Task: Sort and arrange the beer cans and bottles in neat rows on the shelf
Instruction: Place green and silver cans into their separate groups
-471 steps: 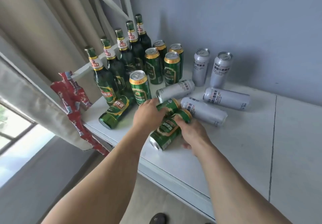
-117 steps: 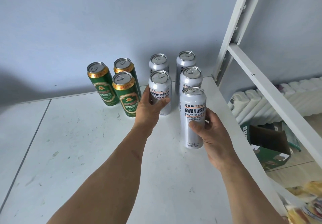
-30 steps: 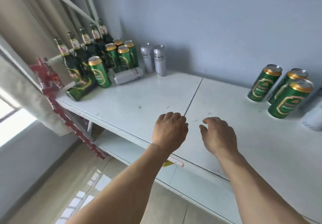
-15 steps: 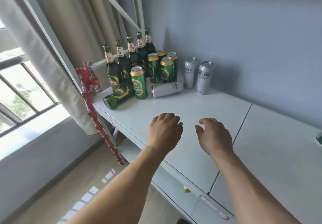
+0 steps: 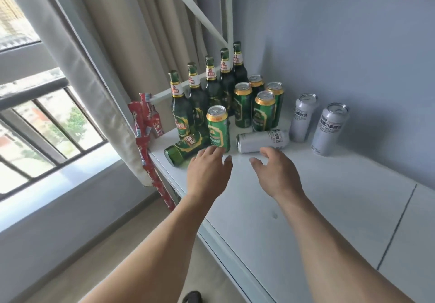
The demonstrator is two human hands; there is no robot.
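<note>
At the left end of the white shelf stand several green beer bottles in a row, with one green bottle lying on its side in front. A green can stands nearest me, and several more green cans stand behind it. One silver can lies on its side; two silver cans stand upright near the wall. My left hand hovers open just in front of the nearest green can. My right hand is open, fingertips at the lying silver can. Neither hand holds anything.
A beige curtain and a window with bars are to the left. Red printed packaging hangs off the shelf's left end. A white diagonal brace crosses behind the bottles. The blue wall backs the shelf.
Both hands have reached forward and left toward the cluster, now right at the nearest green can and the lying silver can. The view has moved closer to the shelf's left end.
</note>
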